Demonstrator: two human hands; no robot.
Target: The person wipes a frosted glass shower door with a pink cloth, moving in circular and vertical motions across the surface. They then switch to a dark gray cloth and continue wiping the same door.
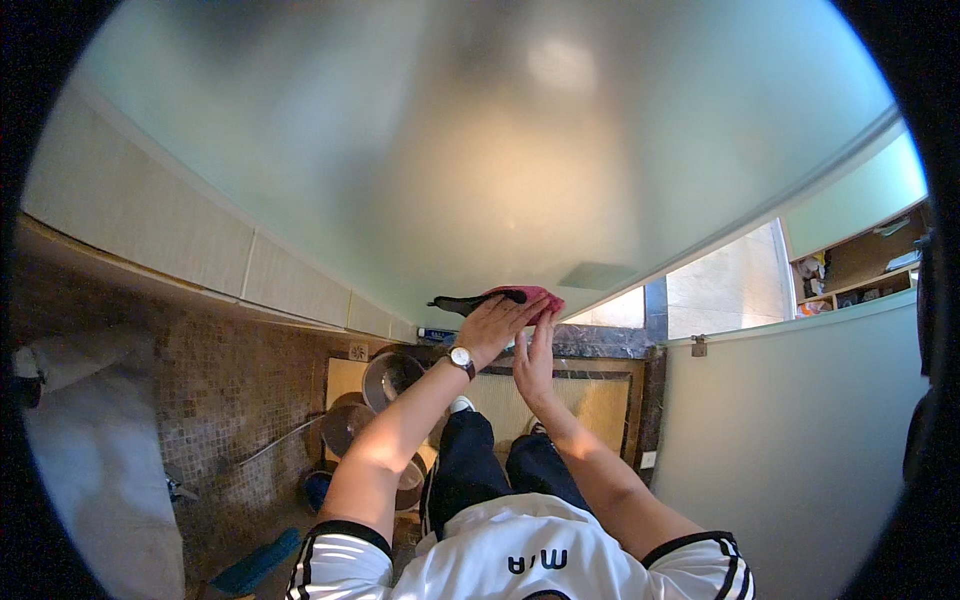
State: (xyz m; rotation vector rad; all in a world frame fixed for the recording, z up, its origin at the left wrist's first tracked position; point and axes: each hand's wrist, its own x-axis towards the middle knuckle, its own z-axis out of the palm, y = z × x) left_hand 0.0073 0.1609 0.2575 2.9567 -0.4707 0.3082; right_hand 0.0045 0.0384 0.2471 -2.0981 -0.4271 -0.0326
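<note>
A large frosted glass panel [480, 172] stands before me. Against its lower part lies a pink cloth [536, 300], and a black strip, maybe a handle [461, 304], sticks out to the left of it. My left hand [491, 322], with a wristwatch [460, 358] on its wrist, is laid over the cloth and the black strip, fingers pointing up and right. My right hand [535, 364] is just below and to the right, palm turned left, its fingertips at the cloth's lower edge. Whether its fingertips press on the cloth is not plain.
Several round basins [391, 379] stand on the floor at my left, near a floor drain [358, 351]. A tube-like package [437, 334] lies at the panel's foot. A dark stone sill [607, 345] crosses the doorway. Another frosted panel [780, 435] and open shelves [862, 262] are at the right.
</note>
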